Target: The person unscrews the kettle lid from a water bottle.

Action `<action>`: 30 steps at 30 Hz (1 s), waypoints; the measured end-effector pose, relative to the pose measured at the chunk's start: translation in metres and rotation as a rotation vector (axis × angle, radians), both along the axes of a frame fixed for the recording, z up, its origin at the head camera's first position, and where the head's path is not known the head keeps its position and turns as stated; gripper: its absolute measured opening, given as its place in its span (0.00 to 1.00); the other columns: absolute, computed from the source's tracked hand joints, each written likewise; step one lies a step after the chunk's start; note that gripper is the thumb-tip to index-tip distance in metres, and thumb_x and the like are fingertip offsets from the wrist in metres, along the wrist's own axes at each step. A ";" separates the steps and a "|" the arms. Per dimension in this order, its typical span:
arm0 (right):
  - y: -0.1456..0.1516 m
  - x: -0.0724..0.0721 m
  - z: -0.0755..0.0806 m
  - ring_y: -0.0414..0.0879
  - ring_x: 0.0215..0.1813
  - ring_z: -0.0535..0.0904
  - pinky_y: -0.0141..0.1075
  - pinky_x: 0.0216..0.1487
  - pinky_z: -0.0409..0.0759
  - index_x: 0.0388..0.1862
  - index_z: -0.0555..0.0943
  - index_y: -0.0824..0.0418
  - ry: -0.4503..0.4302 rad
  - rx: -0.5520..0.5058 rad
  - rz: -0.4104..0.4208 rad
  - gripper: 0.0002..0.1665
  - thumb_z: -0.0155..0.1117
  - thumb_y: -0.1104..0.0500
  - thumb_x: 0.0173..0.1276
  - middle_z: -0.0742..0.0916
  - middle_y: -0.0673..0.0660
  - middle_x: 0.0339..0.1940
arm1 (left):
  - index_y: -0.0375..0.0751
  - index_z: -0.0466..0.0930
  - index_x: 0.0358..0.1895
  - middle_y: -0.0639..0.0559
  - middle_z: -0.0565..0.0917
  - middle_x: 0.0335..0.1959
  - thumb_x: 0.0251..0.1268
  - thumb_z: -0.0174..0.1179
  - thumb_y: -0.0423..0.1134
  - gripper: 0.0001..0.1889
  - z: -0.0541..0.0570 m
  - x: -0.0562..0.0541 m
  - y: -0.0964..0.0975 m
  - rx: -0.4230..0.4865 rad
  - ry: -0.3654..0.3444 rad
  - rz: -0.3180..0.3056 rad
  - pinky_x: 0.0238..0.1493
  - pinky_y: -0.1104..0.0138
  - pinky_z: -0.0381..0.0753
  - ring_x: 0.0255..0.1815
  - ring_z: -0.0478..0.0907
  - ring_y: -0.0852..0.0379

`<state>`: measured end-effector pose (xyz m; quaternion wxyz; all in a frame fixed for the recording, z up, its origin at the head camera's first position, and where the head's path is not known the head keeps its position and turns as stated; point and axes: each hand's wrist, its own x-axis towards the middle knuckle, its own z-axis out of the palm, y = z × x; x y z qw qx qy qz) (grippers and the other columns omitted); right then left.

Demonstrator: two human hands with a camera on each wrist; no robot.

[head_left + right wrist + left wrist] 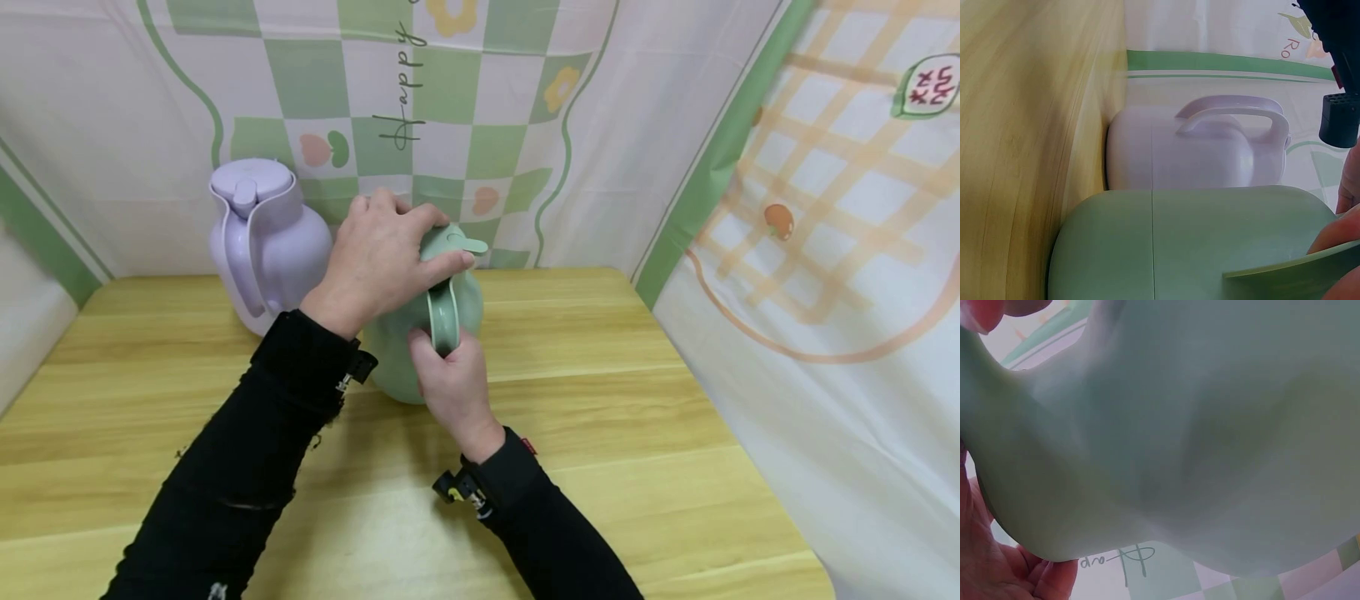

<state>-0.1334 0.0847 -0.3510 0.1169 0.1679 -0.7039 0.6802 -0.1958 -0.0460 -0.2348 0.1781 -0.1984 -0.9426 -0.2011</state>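
A pale green thermos jug [397, 367] stands upright on the wooden table, its handle [443, 317] turned towards me. My right hand [459, 387] grips that handle, with the thumb along its left side. Over the top, my left hand [375, 258] holds the lid [442, 239], fingers round the far edge and thumb near the small lever. In the left wrist view the green jug [1179, 437] fills most of the picture, with fingertips [1057, 578] at its edge. The right wrist view shows the jug's side [1141, 244] and part of the handle.
A lilac thermos jug [288, 242] stands just left of the green one, near the back edge of the table [585, 467]. Behind the table hangs a green-and-white checked cloth [378, 75]. Another patterned cloth [847, 208] hangs on the right.
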 end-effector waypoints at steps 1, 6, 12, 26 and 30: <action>0.000 0.000 0.000 0.51 0.10 0.62 0.38 0.18 0.63 0.17 0.63 0.56 0.004 0.000 0.003 0.25 0.56 0.54 0.76 0.67 0.54 0.08 | 0.54 0.83 0.65 0.37 0.79 0.62 0.66 0.59 0.73 0.35 0.000 0.000 0.000 0.002 0.002 0.000 0.58 0.47 0.73 0.63 0.70 0.36; -0.001 0.000 -0.001 0.49 0.11 0.62 0.37 0.19 0.62 0.17 0.62 0.56 0.023 0.006 0.011 0.26 0.56 0.55 0.77 0.67 0.53 0.08 | 0.53 0.84 0.65 0.37 0.80 0.62 0.65 0.60 0.73 0.35 0.000 0.002 -0.001 0.018 0.002 -0.007 0.59 0.48 0.72 0.63 0.70 0.37; -0.001 0.001 0.000 0.50 0.11 0.60 0.37 0.19 0.61 0.17 0.61 0.56 0.014 0.003 0.027 0.27 0.56 0.55 0.77 0.66 0.53 0.08 | 0.52 0.83 0.67 0.36 0.77 0.62 0.69 0.59 0.70 0.33 -0.001 0.005 -0.003 0.022 0.008 -0.032 0.59 0.48 0.72 0.59 0.70 0.37; -0.001 0.000 -0.001 0.49 0.12 0.62 0.36 0.21 0.61 0.16 0.61 0.57 0.038 0.013 0.006 0.26 0.56 0.57 0.76 0.67 0.53 0.08 | 0.47 0.70 0.78 0.33 0.68 0.77 0.82 0.46 0.58 0.30 -0.001 0.006 -0.010 -0.040 -0.017 -0.171 0.75 0.40 0.64 0.78 0.63 0.34; -0.001 0.000 0.000 0.48 0.12 0.62 0.35 0.22 0.61 0.16 0.62 0.57 0.045 0.017 -0.008 0.25 0.56 0.58 0.75 0.67 0.53 0.09 | 0.49 0.65 0.81 0.36 0.60 0.82 0.83 0.42 0.55 0.30 0.004 0.006 -0.014 -0.060 -0.101 -0.215 0.80 0.44 0.59 0.82 0.58 0.37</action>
